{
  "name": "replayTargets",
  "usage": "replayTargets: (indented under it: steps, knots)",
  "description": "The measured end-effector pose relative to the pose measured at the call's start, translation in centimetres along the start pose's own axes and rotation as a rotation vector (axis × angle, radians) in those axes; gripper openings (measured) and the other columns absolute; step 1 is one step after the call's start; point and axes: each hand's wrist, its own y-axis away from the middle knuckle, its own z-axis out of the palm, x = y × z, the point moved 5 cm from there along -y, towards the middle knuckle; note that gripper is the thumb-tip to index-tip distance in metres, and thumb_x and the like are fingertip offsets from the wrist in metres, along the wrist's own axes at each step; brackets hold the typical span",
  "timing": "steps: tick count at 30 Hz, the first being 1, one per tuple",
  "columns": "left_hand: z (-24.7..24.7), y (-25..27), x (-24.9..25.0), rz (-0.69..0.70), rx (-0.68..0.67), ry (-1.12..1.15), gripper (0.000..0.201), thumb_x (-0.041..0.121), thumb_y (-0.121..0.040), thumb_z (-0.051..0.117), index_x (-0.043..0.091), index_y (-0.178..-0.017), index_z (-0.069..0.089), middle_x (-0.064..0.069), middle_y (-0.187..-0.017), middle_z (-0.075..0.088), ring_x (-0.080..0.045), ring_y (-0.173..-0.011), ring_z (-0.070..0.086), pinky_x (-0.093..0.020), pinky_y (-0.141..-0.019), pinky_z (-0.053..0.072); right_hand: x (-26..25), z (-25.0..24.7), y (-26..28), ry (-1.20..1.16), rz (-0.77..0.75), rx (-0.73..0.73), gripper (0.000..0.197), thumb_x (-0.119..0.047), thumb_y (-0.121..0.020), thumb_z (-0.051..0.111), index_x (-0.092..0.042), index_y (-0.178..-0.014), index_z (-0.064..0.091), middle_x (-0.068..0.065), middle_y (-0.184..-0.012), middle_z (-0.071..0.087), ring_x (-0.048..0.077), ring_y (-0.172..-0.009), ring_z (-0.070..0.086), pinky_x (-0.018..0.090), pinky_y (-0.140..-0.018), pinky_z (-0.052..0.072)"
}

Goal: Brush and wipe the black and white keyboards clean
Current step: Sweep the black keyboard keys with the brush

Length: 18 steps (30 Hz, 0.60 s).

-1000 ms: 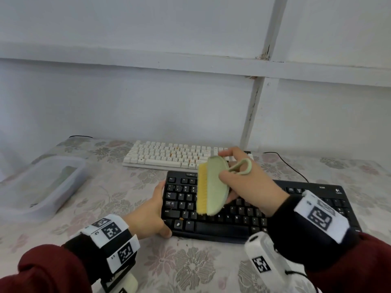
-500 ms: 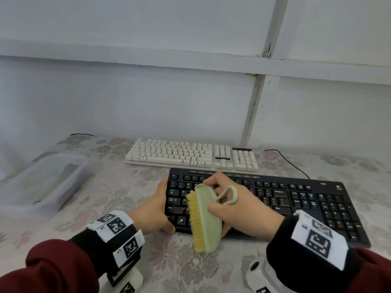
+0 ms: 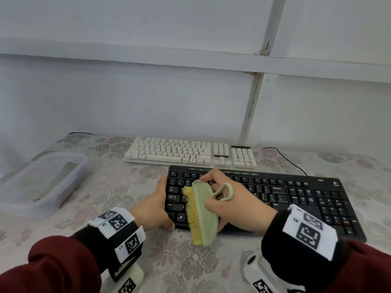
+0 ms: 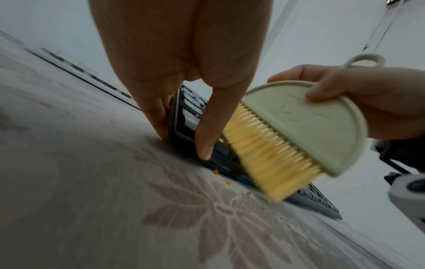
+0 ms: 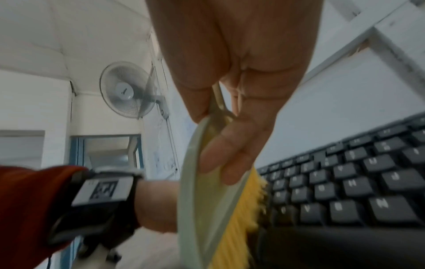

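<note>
Our left hand (image 3: 155, 205) clamps the black keyboard's (image 3: 296, 195) end so it cannot slide; our right hand (image 3: 237, 205) grips the green brush (image 3: 204, 214), bristles angled at its crumbs.

Landmark: black keyboard (image 3: 275, 199). I see my left hand (image 3: 156, 210) blocking its left end and my right hand (image 3: 239, 206) with the brush (image 3: 203, 212) over its left half. White keyboard (image 3: 190, 153) sits close behind, tub (image 3: 42, 182) well left. Counter (image 3: 190, 267) in front is open.
</note>
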Motion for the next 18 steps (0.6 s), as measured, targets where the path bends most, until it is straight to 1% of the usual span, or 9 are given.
replayTargets:
  steps: [2, 4, 6, 8, 10, 13, 15, 17, 18]
  knots:
    - [0.0, 0.1, 0.0, -0.003, -0.002, -0.006, 0.117, -0.006, -0.068, 0.072, 0.034, -0.143, -0.008, 0.009, -0.101, 0.057, -0.004, -0.09, 0.057, -0.016, -0.069, 0.045, -0.5, -1.2, -0.2, -0.028, -0.021, 0.051, 0.031, -0.007, -0.087, 0.051, -0.025, -0.111, 0.047, 0.013, -0.103, 0.06, 0.027, -0.08, 0.068, 0.041, -0.059, 0.06]
    - [0.0, 0.1, 0.1, -0.007, -0.001, -0.013, 0.118, -0.006, -0.068, 0.073, 0.033, -0.144, -0.009, 0.011, -0.1, 0.056, -0.004, -0.088, 0.056, -0.015, -0.067, 0.045, -1.4, -2.5, -0.9, -0.082, -0.061, 0.152, 0.032, -0.004, -0.088, 0.05, -0.025, -0.112, 0.047, 0.009, -0.103, 0.062, 0.021, -0.078, 0.068, 0.036, -0.057, 0.059]
    - [0.0, 0.2, 0.2, -0.013, 0.0, -0.017, 0.118, -0.006, -0.069, 0.072, 0.031, -0.145, -0.01, 0.011, -0.097, 0.056, -0.005, -0.085, 0.057, -0.016, -0.065, 0.046, -2.1, -3.5, -2.0, -0.132, -0.098, 0.248, 0.034, -0.004, -0.089, 0.05, -0.023, -0.116, 0.046, 0.012, -0.102, 0.061, 0.021, -0.079, 0.068, 0.038, -0.059, 0.06]
    - [0.0, 0.2, 0.4, -0.011, 0.002, -0.022, 0.117, -0.006, -0.07, 0.072, 0.03, -0.145, -0.011, 0.011, -0.095, 0.055, -0.004, -0.082, 0.056, -0.015, -0.062, 0.046, -2.3, -3.5, -2.9, -0.124, -0.112, 0.291, 0.034, -0.005, -0.089, 0.05, -0.022, -0.119, 0.044, 0.014, -0.102, 0.061, 0.023, -0.08, 0.069, 0.038, -0.06, 0.06]
    - [0.0, 0.3, 0.4, -0.007, 0.003, -0.028, 0.116, -0.005, -0.07, 0.072, 0.031, -0.144, -0.01, 0.012, -0.094, 0.055, -0.003, -0.081, 0.056, -0.014, -0.06, 0.046, -2.1, -2.5, -3.2, -0.069, -0.091, 0.252, 0.034, -0.005, -0.09, 0.049, -0.022, -0.118, 0.042, 0.011, -0.103, 0.06, 0.02, -0.079, 0.068, 0.038, -0.059, 0.06]
    - [-0.1, 0.2, 0.3, -0.002, 0.01, -0.042, 0.117, -0.003, -0.069, 0.073, 0.03, -0.144, -0.011, 0.012, -0.094, 0.056, -0.002, -0.081, 0.055, -0.013, -0.061, 0.043, -1.1, -0.2, -2.4, -0.003, -0.058, 0.122, 0.033, -0.007, -0.09, 0.05, -0.023, -0.117, 0.041, 0.007, -0.106, 0.058, 0.02, -0.081, 0.067, 0.039, -0.059, 0.06]
    - [-0.1, 0.1, 0.3, 0.002, 0.009, -0.04, 0.118, -0.003, -0.068, 0.073, 0.029, -0.144, -0.011, 0.011, -0.096, 0.056, -0.002, -0.083, 0.055, -0.012, -0.063, 0.043, -0.6, 0.7, -1.5, -0.001, -0.034, 0.057, 0.031, -0.009, -0.089, 0.051, -0.026, -0.114, 0.042, 0.009, -0.104, 0.057, 0.024, -0.082, 0.067, 0.041, -0.06, 0.06]
    - [-0.1, 0.1, 0.3, 0.006, 0.01, -0.037, 0.118, -0.004, -0.068, 0.073, 0.03, -0.144, -0.012, 0.008, -0.096, 0.057, -0.002, -0.082, 0.056, -0.011, -0.06, 0.044, -0.4, 0.9, -0.9, -0.011, -0.011, 0.015, 0.031, -0.01, -0.088, 0.051, -0.027, -0.112, 0.045, 0.013, -0.105, 0.057, 0.03, -0.082, 0.067, 0.044, -0.061, 0.06]
    - [-0.1, 0.2, 0.4, 0.01, 0.01, -0.035, 0.118, -0.004, -0.069, 0.073, 0.03, -0.144, -0.012, 0.007, -0.095, 0.057, -0.002, -0.081, 0.056, -0.009, -0.058, 0.044, -0.5, 0.7, -0.7, -0.022, -0.01, 0.012, 0.031, -0.01, -0.087, 0.051, -0.027, -0.112, 0.046, 0.014, -0.106, 0.058, 0.03, -0.083, 0.068, 0.044, -0.061, 0.06]
